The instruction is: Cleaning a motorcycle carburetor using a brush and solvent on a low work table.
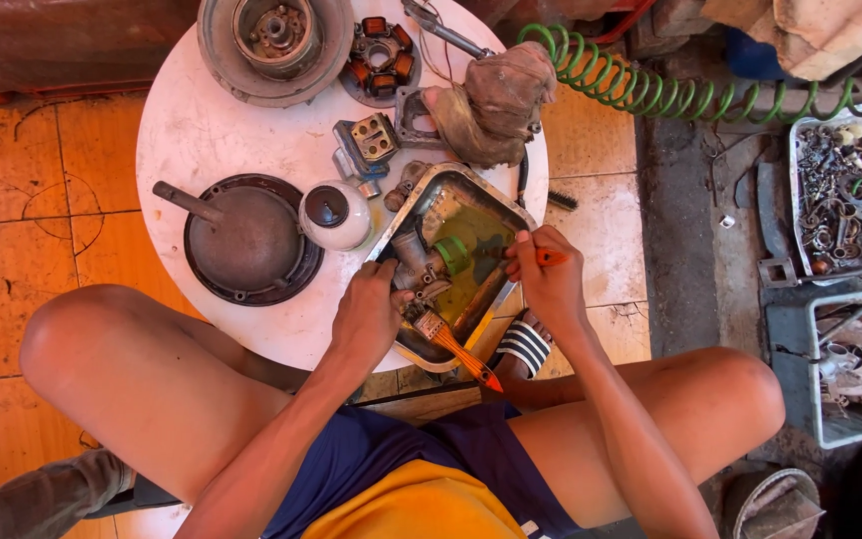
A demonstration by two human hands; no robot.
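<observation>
Left of the metal tray [511, 215] on the round white counter [202, 130] sits a dark domed cover [246, 240]. Left hand [366, 309], fingers clamped on the carburetor [421, 269] inside the tray. Right hand [551, 284] at the tray's right rim, fingers pinched together on an orange tool [551, 258].

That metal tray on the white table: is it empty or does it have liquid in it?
It has liquid. The metal tray holds a shallow yellowish-green pool, and a metal engine part sits in it, steadied by the left hand.
</observation>
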